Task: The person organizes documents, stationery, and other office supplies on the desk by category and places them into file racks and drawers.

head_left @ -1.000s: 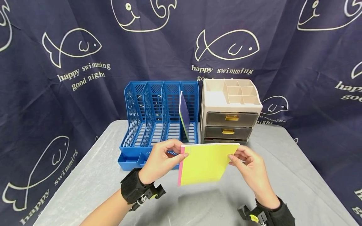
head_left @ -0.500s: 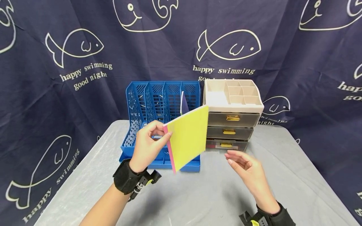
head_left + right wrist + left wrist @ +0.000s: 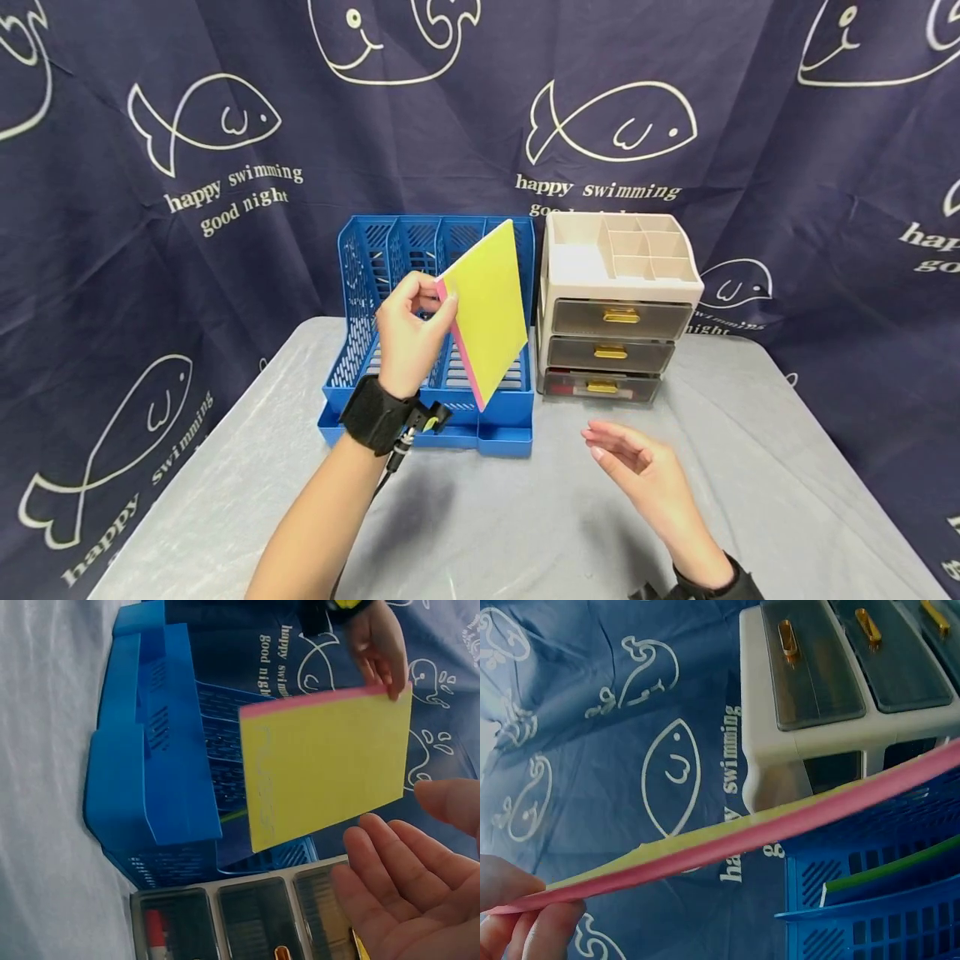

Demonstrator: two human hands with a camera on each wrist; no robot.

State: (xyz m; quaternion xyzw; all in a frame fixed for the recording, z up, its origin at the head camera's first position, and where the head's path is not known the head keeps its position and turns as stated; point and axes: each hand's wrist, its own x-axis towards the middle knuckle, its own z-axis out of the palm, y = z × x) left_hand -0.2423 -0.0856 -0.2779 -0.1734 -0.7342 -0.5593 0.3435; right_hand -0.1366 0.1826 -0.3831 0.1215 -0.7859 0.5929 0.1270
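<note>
A thin yellow notebook (image 3: pixel 487 308) with a pink spine hangs tilted in the air before the blue file rack (image 3: pixel 506 408). My left hand (image 3: pixel 412 329) pinches its spine near the upper corner, thumb on the yellow cover. Seen from the left wrist, the pink spine (image 3: pixel 727 855) runs away from the fingers toward the rack. Over the table at the right, my right hand (image 3: pixel 633 467) holds nothing, its fingers loosely bent. A second notebook with a green spine (image 3: pixel 885 866) stands in a rack compartment; in the head view the yellow one hides it.
Right of the rack stands a cream drawer unit (image 3: pixel 622 287) with grey see-through drawers and a divided top. A red-and-white item (image 3: pixel 156 930) lies in one drawer. A dark blue curtain (image 3: pixel 420 142) with fish drawings hangs behind the grey-covered table (image 3: pixel 525 525).
My right hand has let go of the yellow notebook and drawn slightly down. My left hand has carried the notebook up and forward to the rack, turning it more edge-on.
</note>
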